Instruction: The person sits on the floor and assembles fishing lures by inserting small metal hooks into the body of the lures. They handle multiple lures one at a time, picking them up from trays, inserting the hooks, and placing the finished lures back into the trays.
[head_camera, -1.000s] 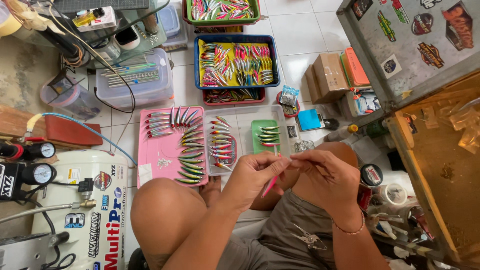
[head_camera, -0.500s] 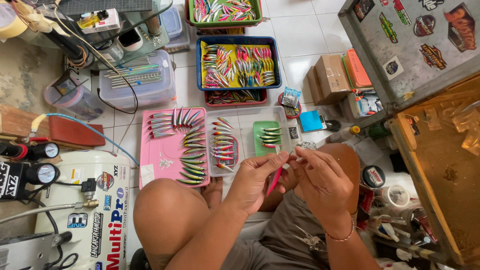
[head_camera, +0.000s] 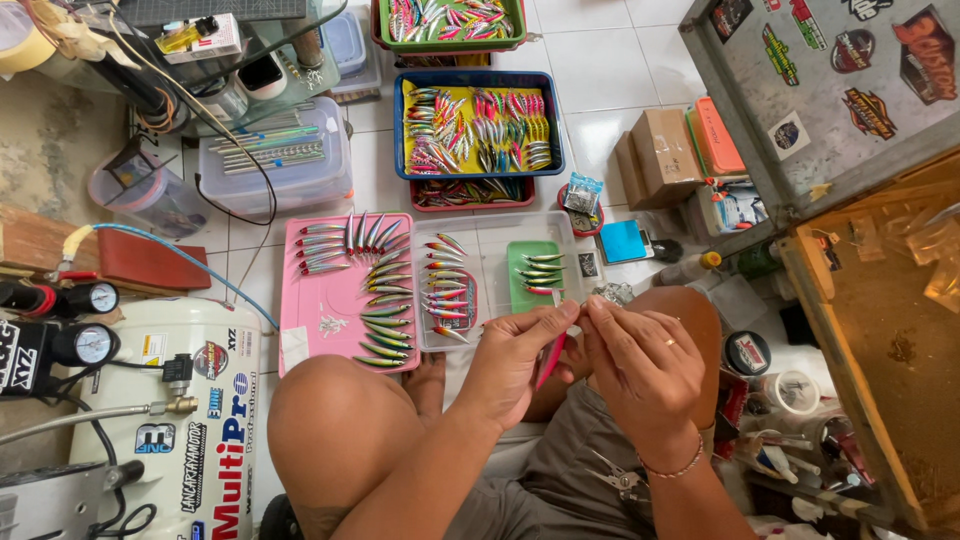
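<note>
Fingers of both hands pinch a slim, glossy pink lure.

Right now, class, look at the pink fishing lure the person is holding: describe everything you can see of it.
The pink lure is slim, tapered and glossy, like painted plastic or metal. It hangs nearly upright, slightly tilted, with its lower tip free above the person's lap. Its upper end is pinched between the fingertips of the left hand and the right hand, which hide that end. No hook is visible on it. It sits just in front of the clear tray of lures.
</note>
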